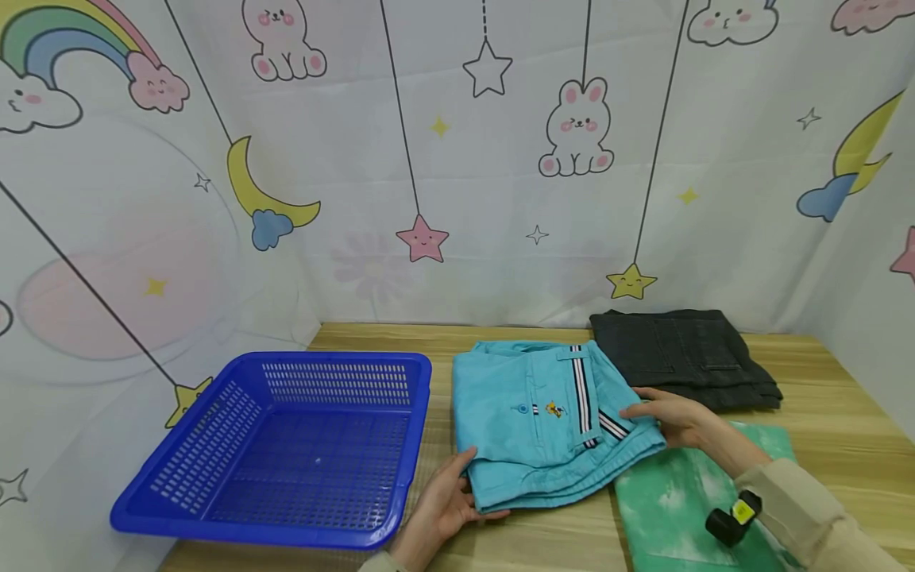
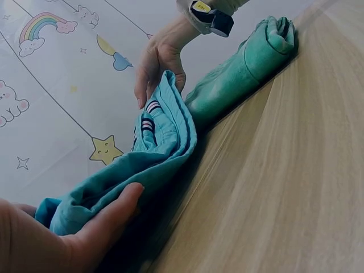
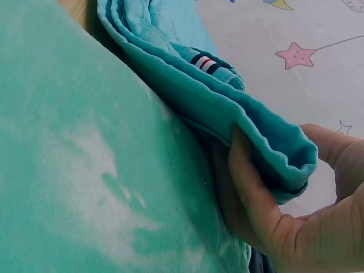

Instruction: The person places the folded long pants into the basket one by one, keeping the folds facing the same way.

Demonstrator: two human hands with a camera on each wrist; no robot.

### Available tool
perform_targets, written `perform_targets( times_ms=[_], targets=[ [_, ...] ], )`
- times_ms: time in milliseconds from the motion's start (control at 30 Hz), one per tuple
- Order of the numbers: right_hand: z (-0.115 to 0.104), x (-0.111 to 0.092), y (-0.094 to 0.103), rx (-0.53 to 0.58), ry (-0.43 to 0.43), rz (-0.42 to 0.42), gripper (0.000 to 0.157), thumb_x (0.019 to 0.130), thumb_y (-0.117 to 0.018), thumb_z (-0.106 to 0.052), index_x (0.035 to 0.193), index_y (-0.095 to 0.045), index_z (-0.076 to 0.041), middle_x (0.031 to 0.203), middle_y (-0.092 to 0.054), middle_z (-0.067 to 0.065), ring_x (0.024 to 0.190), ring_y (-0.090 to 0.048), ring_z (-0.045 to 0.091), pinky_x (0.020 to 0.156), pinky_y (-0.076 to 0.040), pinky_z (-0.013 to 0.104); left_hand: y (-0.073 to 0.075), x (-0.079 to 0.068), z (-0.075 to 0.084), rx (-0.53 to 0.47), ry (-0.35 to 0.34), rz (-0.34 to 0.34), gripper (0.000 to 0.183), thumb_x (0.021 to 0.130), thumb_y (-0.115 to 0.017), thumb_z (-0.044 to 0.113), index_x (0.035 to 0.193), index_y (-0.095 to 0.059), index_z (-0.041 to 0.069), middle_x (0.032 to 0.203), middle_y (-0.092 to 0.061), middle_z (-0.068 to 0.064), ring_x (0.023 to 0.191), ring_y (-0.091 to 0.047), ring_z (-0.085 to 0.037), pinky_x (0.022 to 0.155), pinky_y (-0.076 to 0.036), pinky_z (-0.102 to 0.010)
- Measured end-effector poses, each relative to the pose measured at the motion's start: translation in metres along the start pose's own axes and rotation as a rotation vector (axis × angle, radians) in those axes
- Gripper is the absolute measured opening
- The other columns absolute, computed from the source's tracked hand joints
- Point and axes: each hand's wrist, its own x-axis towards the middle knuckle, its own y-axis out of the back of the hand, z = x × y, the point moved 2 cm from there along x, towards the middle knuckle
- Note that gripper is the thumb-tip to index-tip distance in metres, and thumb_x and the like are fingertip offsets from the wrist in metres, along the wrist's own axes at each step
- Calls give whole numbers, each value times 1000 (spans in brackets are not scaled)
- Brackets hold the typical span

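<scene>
Folded turquoise trousers (image 1: 500,413) with striped trim and a small embroidered figure lie in the middle, between both hands. At their near left corner my left hand (image 1: 442,504) grips the folded layers, its thumb on one side in the left wrist view. My right hand (image 1: 675,417) pinches the right edge; in the right wrist view its fingers (image 3: 250,187) lie against one face of the fold. Just under that edge is a folded green garment (image 1: 679,508) with pale blotches. Behind the turquoise trousers lie folded dark grey jeans (image 1: 686,357).
A blue plastic basket (image 1: 415,429) with perforated walls stands on the left, close to my left hand. Everything lies on a wood-grain table (image 1: 851,429). A white printed cloth (image 1: 493,183) hangs behind and along both sides.
</scene>
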Motion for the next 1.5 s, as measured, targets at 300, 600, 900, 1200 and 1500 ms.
perform_targets(
  times_ms=[300,600,900,1200,1500],
  targets=[
    [-2,-1,-1,-18,-7,4,94,83,-62,-19,143,9,-6,137,-24,31,90,-59,19,80,-49,44,-1,-1,1,-4,-15,34,71,87,-55,26,138,-11,7,132,-26,-32,103,-53,-39,80,-44,-60],
    [-2,-1,-3,-50,12,9,94,80,-64,-15,143,5,-7,135,-26,30,90,-59,20,79,-50,43,1,0,-2,-11,-54,39,67,88,-54,21,138,-11,7,126,-35,-29,96,-57,-35,80,-44,-60],
    [-2,-1,-3,-87,18,16,91,79,-63,-14,144,1,-9,132,-30,29,87,-60,22,76,-50,42,4,1,-2,29,-50,37,64,85,-53,15,133,-11,6,115,-36,-27,88,-58,-32,77,-45,-60],
    [0,-1,0,-56,10,-27,90,81,-61,-13,143,4,-11,132,-30,28,89,-59,22,77,-50,43,5,-2,-1,101,34,21,55,83,-50,30,123,-23,4,99,-46,-15,82,-59,-24,68,-50,-36],
    [0,-4,3,-8,17,-70,91,82,-61,-13,144,5,-10,130,-37,23,90,-61,24,80,-49,45,8,-1,-2,126,42,-18,60,87,-48,34,132,-18,10,99,-52,-11,79,-61,-24,60,-50,-32]
  ],
)
